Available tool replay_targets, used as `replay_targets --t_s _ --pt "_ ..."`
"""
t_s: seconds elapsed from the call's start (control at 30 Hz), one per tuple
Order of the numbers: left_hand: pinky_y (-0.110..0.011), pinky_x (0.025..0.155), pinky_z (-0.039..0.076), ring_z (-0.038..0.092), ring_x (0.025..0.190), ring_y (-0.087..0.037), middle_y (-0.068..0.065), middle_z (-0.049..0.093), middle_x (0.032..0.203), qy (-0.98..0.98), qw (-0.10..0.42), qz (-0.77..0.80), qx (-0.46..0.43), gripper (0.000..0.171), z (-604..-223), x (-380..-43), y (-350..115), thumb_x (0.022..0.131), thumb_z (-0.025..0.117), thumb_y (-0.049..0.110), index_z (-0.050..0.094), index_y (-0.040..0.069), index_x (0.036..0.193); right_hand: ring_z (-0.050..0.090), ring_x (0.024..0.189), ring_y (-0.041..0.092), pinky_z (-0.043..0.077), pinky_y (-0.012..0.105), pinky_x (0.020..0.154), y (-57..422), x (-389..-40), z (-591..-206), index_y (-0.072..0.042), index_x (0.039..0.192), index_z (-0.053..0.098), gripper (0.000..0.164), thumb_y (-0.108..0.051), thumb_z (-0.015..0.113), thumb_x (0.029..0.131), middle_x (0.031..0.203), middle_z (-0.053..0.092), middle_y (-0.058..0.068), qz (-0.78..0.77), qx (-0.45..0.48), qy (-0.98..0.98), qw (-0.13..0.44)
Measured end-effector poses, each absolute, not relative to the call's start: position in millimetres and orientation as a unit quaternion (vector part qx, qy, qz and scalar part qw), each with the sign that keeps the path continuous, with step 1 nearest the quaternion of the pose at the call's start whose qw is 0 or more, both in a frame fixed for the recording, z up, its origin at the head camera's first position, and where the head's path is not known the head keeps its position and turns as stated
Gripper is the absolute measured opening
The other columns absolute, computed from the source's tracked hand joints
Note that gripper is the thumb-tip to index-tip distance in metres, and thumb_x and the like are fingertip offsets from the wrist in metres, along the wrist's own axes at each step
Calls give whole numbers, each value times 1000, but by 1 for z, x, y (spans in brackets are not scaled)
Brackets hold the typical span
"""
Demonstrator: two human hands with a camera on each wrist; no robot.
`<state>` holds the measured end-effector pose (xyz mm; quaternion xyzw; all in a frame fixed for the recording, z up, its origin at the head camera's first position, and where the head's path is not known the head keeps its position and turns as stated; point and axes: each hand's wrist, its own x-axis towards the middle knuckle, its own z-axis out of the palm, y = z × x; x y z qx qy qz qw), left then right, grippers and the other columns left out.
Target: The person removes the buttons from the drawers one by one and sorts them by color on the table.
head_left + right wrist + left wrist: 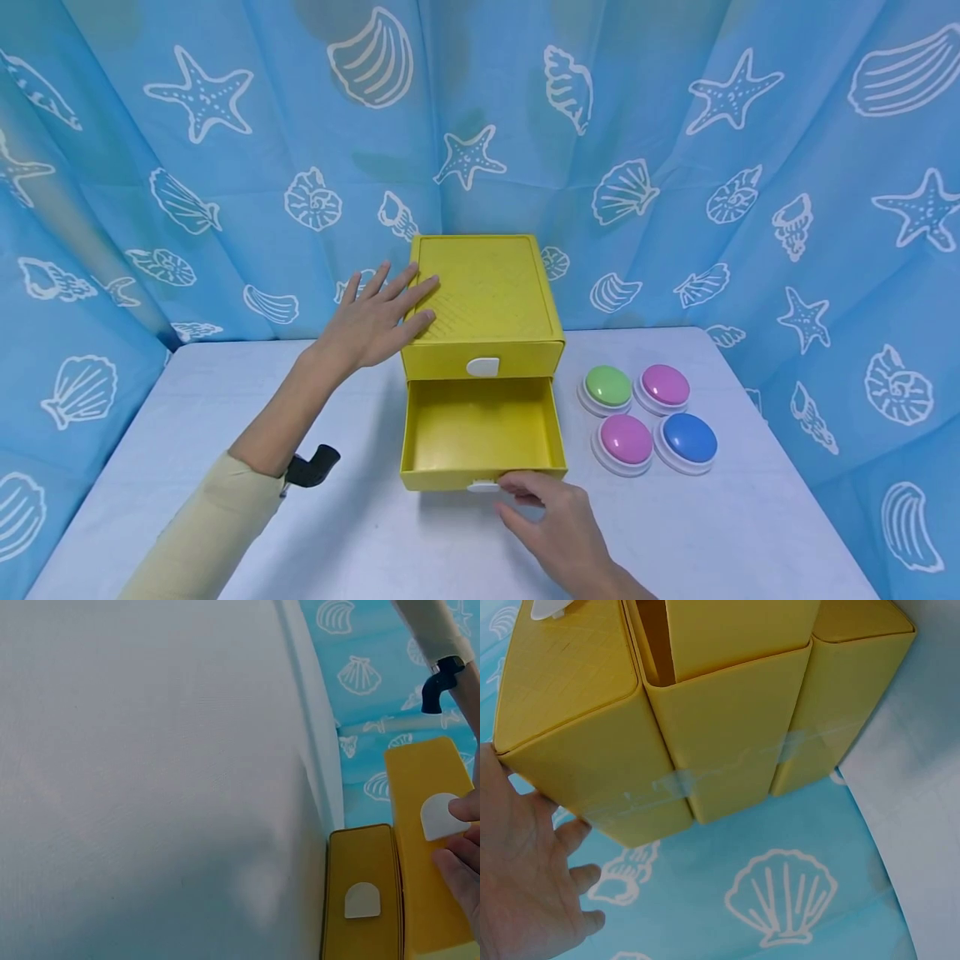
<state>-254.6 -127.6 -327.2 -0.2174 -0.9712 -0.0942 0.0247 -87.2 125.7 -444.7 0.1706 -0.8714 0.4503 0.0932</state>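
A yellow drawer cabinet [487, 287] stands at the back of the table with its middle drawer [480, 429] pulled out, bare inside. My left hand [375, 321] rests on the cabinet's top left edge, fingers spread and straight. In the left wrist view, that hand [525, 877] lies at the edge of the cabinet's side wall [600, 765]. My right hand [562, 521] is at the front of the drawer, pinching its white handle [483, 487]. The right wrist view has the fingers [461, 870] against that handle [441, 817], partly cut off by the frame.
Right of the cabinet sit several round push lights or buttons: a green one [608, 386], two pink ones [665, 384] and a blue one [689, 438]. The upper drawer's handle [482, 367] is above. A blue shell-patterned curtain [510, 167] hangs behind the white table [360, 533].
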Motion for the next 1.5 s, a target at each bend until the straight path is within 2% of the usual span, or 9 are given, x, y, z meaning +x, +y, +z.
replay_targets --t_s 0.33,0.57,0.73,1.1,1.5 --pt "-53 105 -10 -3 138 -30 0 8 153 -970 23 -96 -220 61 -327 -255 -127 94 19 60 18 32 147 63 70 4 50 16 65 123 -92 -450 -13 85 70 20 -7 80 69 82 66 -12 458 189 -850 178" --pt "-53 105 -10 -3 138 -31 0 9 153 -970 24 -98 -220 60 -327 -255 -127 94 21 59 19 31 147 62 69 2 50 15 62 121 -99 -453 -17 80 68 18 -7 80 70 78 64 -12 466 219 -823 240" --pt "-53 105 -8 -2 138 -31 -1 9 153 -970 26 -93 -221 60 -327 -255 -128 94 21 58 19 30 148 62 67 3 50 15 60 119 -103 -456 -15 80 68 18 -7 80 69 77 64 -9 455 234 -814 275" --pt "-54 105 -8 -3 138 -30 -1 9 153 -971 23 -91 -219 61 -328 -255 -129 94 21 59 18 30 148 62 70 4 49 13 64 117 -111 -458 -12 82 68 11 -13 77 75 79 65 -6 459 206 -833 232" --pt "-53 105 -9 -2 138 -30 -1 9 153 -972 25 -95 -214 61 -327 -254 -127 94 21 60 19 31 147 63 70 5 49 14 65 114 -124 -459 -12 82 68 9 -13 75 77 79 65 -5 478 209 -819 240"
